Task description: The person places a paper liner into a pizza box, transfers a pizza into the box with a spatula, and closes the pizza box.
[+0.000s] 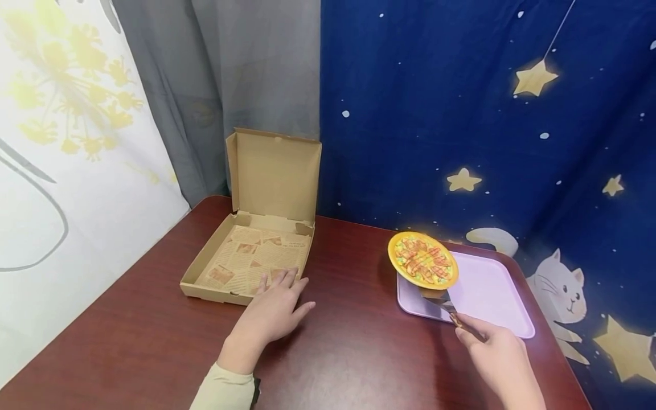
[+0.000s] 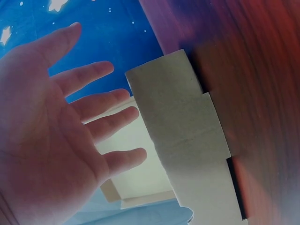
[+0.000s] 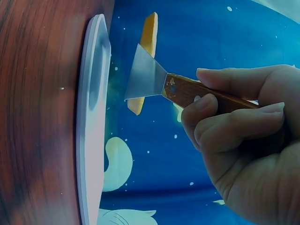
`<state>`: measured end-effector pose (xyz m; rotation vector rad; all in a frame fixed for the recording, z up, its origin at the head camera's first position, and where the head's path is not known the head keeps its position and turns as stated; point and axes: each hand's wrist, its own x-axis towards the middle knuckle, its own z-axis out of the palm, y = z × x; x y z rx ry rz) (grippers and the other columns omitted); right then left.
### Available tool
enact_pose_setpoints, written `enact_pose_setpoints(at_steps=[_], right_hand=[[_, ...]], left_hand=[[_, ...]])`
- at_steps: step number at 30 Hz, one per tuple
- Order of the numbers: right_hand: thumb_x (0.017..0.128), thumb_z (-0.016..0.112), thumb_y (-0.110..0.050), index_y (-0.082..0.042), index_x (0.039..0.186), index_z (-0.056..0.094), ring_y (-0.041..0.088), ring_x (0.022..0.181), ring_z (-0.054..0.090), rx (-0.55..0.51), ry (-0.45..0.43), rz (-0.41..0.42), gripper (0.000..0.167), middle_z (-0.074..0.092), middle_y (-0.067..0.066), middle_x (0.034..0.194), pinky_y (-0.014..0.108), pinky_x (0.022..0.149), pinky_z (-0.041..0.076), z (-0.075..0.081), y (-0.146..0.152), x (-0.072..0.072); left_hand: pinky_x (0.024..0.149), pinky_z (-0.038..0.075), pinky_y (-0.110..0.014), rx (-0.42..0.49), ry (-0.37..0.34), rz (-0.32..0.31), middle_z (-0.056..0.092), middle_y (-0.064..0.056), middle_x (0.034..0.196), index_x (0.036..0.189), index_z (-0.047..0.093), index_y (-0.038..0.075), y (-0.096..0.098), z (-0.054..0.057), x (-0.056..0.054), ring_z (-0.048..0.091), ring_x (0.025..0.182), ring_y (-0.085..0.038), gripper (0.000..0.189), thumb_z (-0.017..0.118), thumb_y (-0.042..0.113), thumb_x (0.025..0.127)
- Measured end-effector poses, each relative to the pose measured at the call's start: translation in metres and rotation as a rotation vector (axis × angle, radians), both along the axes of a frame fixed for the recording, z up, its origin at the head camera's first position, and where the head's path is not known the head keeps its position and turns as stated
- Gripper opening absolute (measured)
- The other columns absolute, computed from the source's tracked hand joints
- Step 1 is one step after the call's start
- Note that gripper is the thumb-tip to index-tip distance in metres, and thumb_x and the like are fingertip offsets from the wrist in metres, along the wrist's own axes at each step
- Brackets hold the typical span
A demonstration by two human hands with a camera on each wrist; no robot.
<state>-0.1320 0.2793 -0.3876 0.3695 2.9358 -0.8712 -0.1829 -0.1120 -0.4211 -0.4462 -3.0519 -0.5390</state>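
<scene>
My right hand (image 1: 498, 354) grips the scraper (image 3: 187, 91); my left hand (image 1: 275, 307), fingers spread, is over the near-right corner of the box (image 1: 210, 293).
From my curled fingers the scraper's long axis runs forward and leftward, blade (image 3: 147, 77) foremost, under the yellow-rimmed pizza (image 1: 422, 260), above the left end of the lilac tray (image 1: 497, 290). The right wrist view shows the pizza edge-on, with a gap over the tray; only the head view shows its toppings (image 1: 433, 265) and the box's paper lining (image 1: 246, 259).
</scene>
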Motion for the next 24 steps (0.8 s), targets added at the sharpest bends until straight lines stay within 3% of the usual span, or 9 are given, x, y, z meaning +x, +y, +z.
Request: enact_pose_setpoints(at_steps=[24], right_hand=[[0.103, 0.07, -0.03, -0.011, 0.144, 0.068, 0.049, 0.133, 0.062, -0.017, -0.027, 0.06, 0.045, 0.066, 0.023, 0.144, 0.067, 0.107, 0.052, 0.0096, -0.0042, 0.0091]], left_hand=[[0.125, 0.024, -0.076, 0.019, -0.003, 0.021, 0.044, -0.022, 0.167, 0.15, 0.06, 0.006, -0.0061, -0.0069, 0.0042, 0.037, 0.159, -0.042, 0.056, 0.063, 0.041, 0.106]])
